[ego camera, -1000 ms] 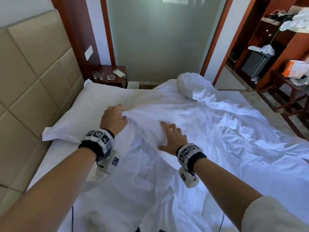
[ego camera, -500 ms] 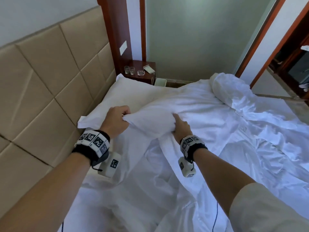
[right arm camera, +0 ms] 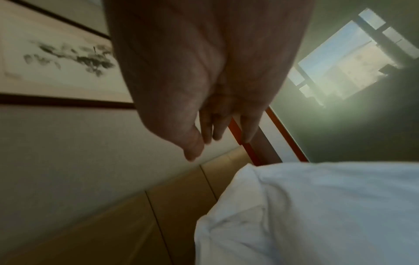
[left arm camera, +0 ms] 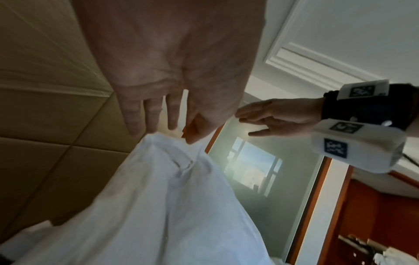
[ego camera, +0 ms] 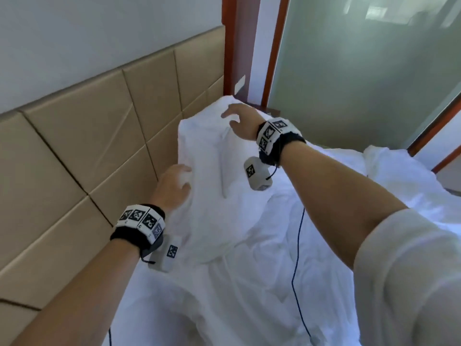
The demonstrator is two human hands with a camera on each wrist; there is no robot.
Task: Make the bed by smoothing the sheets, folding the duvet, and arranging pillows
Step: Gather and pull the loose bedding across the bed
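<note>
- Head view: your left hand [ego camera: 174, 186] lies against the near edge of the white pillow [ego camera: 207, 171], fingers loosely spread rather than closed round it, which reads as steadying. The pillow stands tilted, close to the padded headboard [ego camera: 87, 146], probably so it ends up at the head of the bed. Your right hand [ego camera: 240, 122] is spread above the pillow's far top corner and grips nothing; whether it touches the fabric, I cannot tell. The rumpled duvet [ego camera: 324, 221] lies behind your right forearm, not yet folded.
- Left wrist view: your left fingers [left arm camera: 133, 123] are straight, their tips meeting a bunched peak of pillow cloth [left arm camera: 163, 188]; it looks like contact, not a pinch. Your right hand [left arm camera: 272, 116] shows beyond, flat and apart from the cloth.
- Right wrist view: your right fingers [right arm camera: 208, 129] hang relaxed, holding nothing, clear above the pillow corner [right arm camera: 294, 206], likely placed to press it down.
</note>
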